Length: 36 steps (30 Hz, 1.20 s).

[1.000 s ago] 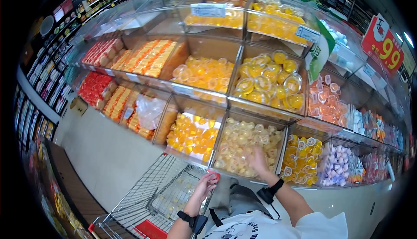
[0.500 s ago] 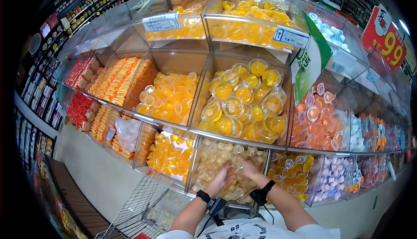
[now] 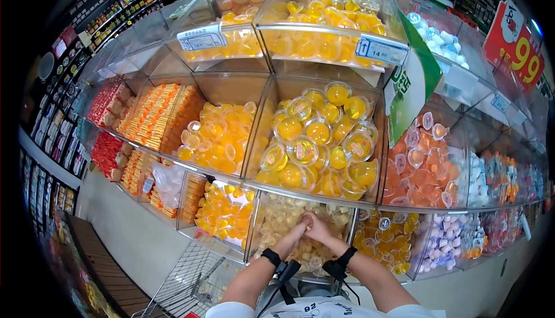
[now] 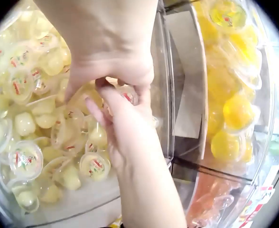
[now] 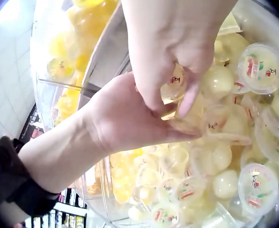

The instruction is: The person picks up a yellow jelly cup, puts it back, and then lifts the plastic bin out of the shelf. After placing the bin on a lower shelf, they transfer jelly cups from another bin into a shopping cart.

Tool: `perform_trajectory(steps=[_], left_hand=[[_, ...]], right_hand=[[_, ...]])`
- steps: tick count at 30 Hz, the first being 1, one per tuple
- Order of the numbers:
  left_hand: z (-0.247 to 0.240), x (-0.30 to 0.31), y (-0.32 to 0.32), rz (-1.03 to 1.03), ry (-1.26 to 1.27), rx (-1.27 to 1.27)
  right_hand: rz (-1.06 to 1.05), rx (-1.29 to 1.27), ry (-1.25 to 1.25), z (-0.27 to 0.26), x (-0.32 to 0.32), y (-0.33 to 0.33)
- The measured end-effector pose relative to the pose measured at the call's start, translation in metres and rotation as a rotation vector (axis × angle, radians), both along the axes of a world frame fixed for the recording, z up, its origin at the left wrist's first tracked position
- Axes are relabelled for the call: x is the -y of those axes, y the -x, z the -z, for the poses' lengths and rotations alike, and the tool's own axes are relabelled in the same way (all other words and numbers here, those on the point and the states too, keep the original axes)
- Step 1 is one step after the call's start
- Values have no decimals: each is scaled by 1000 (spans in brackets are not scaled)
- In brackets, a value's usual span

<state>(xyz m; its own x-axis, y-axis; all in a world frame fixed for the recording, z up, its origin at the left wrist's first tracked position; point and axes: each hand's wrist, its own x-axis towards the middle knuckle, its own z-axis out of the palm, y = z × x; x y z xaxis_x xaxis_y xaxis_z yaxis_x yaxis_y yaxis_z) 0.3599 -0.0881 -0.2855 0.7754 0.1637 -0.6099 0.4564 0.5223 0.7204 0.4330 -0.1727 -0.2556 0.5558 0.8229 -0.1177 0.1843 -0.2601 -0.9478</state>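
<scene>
Both hands are together over a clear bin (image 3: 250, 243) of pale, whitish jelly cups (image 3: 272, 225) in the lower row. In the head view my left hand (image 3: 296, 229) meets my right hand (image 3: 318, 228) at the fingers. Seen from the left wrist, the left hand (image 4: 108, 69) comes down from above with fingers bent, and the right hand (image 4: 130, 126) reaches up against it. A jelly cup (image 5: 173, 87) with a printed lid shows between the two curled hands in the right wrist view. The palms hide whatever else they hold.
Yellow jelly cups (image 3: 318, 130) fill the bin above; orange ones (image 3: 222, 211) lie in the bin at left, amber ones (image 3: 384, 243) at right. Clear dividers separate the bins. A wire shopping cart (image 3: 185, 277) stands at lower left. A green-and-white sign (image 3: 410, 95) juts out.
My left hand has moved from beside the cart into the pale jelly cups, joining the right. Both hands have since closed together. The view has shifted nearer the bins.
</scene>
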Motion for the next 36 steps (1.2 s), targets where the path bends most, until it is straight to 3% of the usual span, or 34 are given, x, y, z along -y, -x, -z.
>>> perform_trajectory(steps=[2, 4, 6, 11, 13, 17, 19, 21, 24, 25, 28, 31, 32, 36], left_hand=[[-17, 1, 8, -56, 75, 33], [-58, 2, 21, -135, 184, 28], [-56, 2, 38, -145, 143, 124], [-71, 1, 102, -258, -33, 279], [-85, -4, 148, -347, 37, 255], [-70, -5, 254, -677, -35, 263], [-37, 2, 310, -790, -69, 206], [-41, 8, 356, -895, 103, 21], [-11, 24, 405, -1032, 183, -92], [-6, 27, 419, -1037, 254, -138], [17, 38, 448, -1120, 338, -170], [7, 39, 458, -1209, 283, -254], [13, 39, 460, -1162, 250, -254], [29, 23, 451, -980, 148, -226]], right_hand=[[11, -56, 112, -10, 3, 16], [61, 116, 79, -53, 2, 32], [71, 198, 168, -74, 1, 48], [-29, 308, -2, -66, -4, 105], [-108, 290, 61, -82, -15, 139], [-447, 237, -69, -61, -43, 225], [-624, 106, -79, -32, -54, 271], [-785, -153, 29, -8, -61, 311], [-899, -217, 9, 23, -61, 358], [-930, -111, -100, 34, -60, 368], [-942, -65, -47, 62, -48, 390], [-926, -275, 152, 79, -42, 381], [-899, -364, 212, 83, -38, 374], [-839, -260, 231, 40, -34, 330]])
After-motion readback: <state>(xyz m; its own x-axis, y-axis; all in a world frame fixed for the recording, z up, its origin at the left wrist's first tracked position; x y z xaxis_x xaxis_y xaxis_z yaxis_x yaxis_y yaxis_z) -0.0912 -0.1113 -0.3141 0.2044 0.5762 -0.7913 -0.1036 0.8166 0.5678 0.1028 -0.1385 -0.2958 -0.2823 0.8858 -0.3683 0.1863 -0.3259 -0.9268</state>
